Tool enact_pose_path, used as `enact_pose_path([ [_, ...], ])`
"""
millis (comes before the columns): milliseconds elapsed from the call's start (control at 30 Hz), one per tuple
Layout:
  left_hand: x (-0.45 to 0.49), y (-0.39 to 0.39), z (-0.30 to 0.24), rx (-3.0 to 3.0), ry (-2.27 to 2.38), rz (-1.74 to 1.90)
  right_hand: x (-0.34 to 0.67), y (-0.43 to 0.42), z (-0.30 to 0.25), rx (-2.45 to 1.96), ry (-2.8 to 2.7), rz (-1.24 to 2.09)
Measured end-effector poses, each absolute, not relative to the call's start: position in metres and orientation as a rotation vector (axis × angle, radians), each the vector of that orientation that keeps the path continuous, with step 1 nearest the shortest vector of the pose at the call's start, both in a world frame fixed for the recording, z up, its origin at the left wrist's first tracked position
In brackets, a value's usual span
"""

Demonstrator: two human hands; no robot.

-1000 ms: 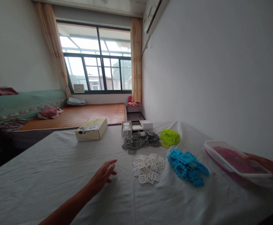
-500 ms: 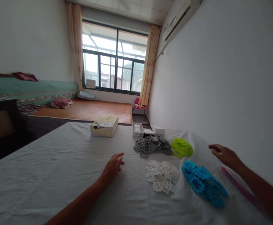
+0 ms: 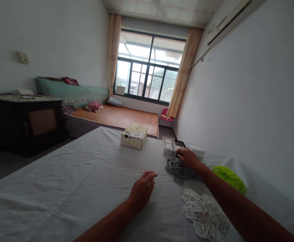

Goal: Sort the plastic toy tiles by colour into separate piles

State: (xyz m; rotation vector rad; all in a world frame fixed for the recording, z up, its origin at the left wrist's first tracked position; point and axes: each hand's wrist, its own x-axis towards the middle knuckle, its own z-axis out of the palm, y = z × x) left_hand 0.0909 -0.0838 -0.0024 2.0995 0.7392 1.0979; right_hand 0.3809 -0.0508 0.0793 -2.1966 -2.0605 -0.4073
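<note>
My right hand (image 3: 189,158) reaches across to the near side of a small dark box (image 3: 180,144), above a heap of grey openwork pieces (image 3: 178,169). Its fingers are bent together at the box's edge; what they hold, if anything, is hidden. Over the white cloth to the left, my left hand (image 3: 142,189) holds nothing, its fingers loosely stretched and slightly bent. White lattice pieces (image 3: 204,213) lie in a pile, partly behind my right forearm. Beyond that forearm sits a pile of lime-green pieces (image 3: 229,179).
A yellow-and-white printed carton (image 3: 134,137) stands on the white-clothed table (image 3: 68,188). An open white box (image 3: 169,147) touches the dark box. A dark cabinet (image 3: 26,124) and a mat-covered bed (image 3: 119,117) lie beyond, with a wall at the right.
My right hand has moved left and inward from the table's right side to the dark box. The view has turned left, and the blue pieces are no longer visible.
</note>
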Motion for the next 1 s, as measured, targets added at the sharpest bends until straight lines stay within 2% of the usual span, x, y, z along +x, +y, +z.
enact_pose_path([
  [267, 0.088, -0.085, 0.000, 2.119, 0.750, 1.080, 0.352, 0.007, 0.058, -2.257, -2.147, -0.548],
  [500, 0.089, -0.084, 0.002, 2.117, 0.779, 1.113, 0.329, 0.000, 0.075, -2.185, -2.253, -0.605],
  [633, 0.083, -0.079, 0.011, 2.070, 0.810, 1.272, 0.299, -0.048, 0.092, -2.061, -2.350, -0.590],
  [800, 0.063, -0.055, 0.028, 1.914, 0.956, 1.563, 0.270, -0.162, 0.090, -1.669, -2.525, -0.394],
  [867, 0.057, -0.045, 0.031, 1.853, 0.981, 1.482, 0.266, -0.206, 0.083, -1.564, -2.575, -0.254],
  [1000, 0.056, -0.041, 0.030, 1.895, 0.872, 1.044, 0.266, -0.260, 0.084, -1.599, -2.607, 0.007],
])
